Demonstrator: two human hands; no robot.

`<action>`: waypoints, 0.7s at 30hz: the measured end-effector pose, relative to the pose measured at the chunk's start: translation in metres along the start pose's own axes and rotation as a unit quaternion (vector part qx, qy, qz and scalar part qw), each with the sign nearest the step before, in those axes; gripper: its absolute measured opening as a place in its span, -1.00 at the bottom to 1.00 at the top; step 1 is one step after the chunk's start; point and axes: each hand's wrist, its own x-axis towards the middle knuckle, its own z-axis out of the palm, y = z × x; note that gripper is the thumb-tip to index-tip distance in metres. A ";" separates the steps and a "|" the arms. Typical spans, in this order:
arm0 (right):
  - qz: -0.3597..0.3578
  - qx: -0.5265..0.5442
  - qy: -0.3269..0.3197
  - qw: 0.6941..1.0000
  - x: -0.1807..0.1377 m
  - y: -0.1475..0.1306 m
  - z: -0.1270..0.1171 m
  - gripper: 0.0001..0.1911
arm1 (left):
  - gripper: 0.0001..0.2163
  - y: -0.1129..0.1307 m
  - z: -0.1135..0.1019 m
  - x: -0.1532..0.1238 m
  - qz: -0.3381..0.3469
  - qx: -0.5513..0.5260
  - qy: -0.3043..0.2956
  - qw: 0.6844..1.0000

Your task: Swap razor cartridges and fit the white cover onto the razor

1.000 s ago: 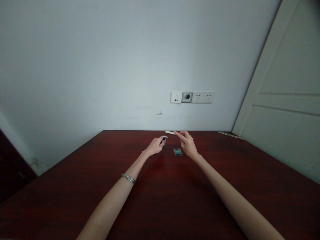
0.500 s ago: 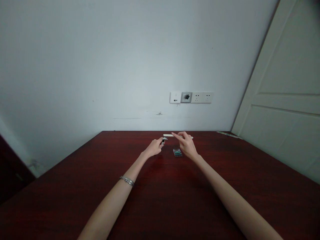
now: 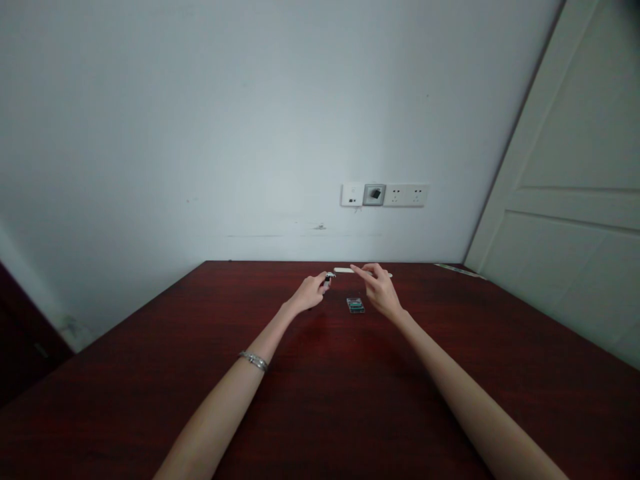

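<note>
the right hand (image 3: 382, 288) holds a pale stick (image 3: 343, 270).

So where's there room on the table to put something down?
There's bare tabletop between the left forearm and right forearm, nearer you than the small teal item, and outside both arms. It's crowded at the far middle: the left hand holds a small dark thing, the right hand a white stick.

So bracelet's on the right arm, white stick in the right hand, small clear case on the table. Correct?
Wrong arm: the head view shows the bracelet on the left arm. The white stick is in the right hand and the small clear case on the table.
</note>
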 end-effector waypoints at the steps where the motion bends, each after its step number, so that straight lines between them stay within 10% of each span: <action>1: 0.003 0.002 0.003 1.000 0.002 -0.003 0.000 -0.44 | -0.85 -0.001 0.000 0.000 0.002 0.000 0.002 1.000; 21: -0.003 -0.045 -0.020 0.999 0.007 -0.009 -0.002 -0.39 | -0.84 -0.009 0.006 0.005 -0.001 -0.041 0.004 0.999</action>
